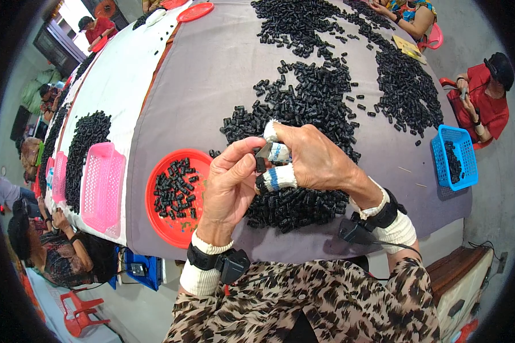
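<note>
My left hand (226,186) pinches a small black plastic piece (261,164) between thumb and fingertips. Against it my right hand (321,155) is closed around a small knife (264,151) with a short grey blade; its handle is mostly hidden in the fist. White cloth sleeves, one with a blue stripe, cover some right fingers. Under and beyond my hands spreads a big pile of similar black pieces (309,94). Left of my left hand, a round red tray (161,226) holds many such pieces and some green scraps.
A blue basket (468,171) with black pieces stands at the table's right edge. On the left are a pink basket (103,191) and another black pile (88,137). People sit around the table; one in red (489,108) works at the right. A red stool (80,311) stands lower left.
</note>
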`<state>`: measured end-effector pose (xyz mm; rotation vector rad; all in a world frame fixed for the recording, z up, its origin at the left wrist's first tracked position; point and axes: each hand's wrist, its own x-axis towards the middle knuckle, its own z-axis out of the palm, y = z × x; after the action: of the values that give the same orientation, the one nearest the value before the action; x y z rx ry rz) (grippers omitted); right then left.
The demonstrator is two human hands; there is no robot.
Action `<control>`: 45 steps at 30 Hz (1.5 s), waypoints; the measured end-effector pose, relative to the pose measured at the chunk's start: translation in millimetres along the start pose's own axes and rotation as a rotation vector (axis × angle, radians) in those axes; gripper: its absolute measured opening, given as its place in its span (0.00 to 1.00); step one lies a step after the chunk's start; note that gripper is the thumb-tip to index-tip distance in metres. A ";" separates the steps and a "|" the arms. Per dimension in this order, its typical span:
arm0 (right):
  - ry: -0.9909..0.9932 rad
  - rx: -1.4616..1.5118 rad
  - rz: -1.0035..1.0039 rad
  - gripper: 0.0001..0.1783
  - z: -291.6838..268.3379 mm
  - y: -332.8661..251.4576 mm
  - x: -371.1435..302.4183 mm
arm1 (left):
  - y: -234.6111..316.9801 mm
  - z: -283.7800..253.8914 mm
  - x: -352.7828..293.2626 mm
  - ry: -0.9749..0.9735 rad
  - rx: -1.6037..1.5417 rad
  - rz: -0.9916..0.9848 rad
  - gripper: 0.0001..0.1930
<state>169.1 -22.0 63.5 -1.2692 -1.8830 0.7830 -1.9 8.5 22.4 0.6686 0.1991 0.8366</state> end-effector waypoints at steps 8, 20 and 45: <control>0.072 0.057 -0.041 0.20 2.3 -2.6 -6.6 | 0.4 4.4 3.0 0.090 -0.013 0.038 0.13; 0.198 0.162 -0.148 0.20 12.4 9.4 -16.0 | -6.1 4.9 2.8 0.129 0.106 0.026 0.10; 0.049 0.105 0.073 0.22 5.2 5.5 -12.9 | -11.6 7.3 -0.4 0.156 0.077 -0.003 0.11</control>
<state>170.7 -32.8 53.2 -1.2859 -1.7423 0.8695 8.0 -0.7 20.9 0.6753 0.3747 0.8819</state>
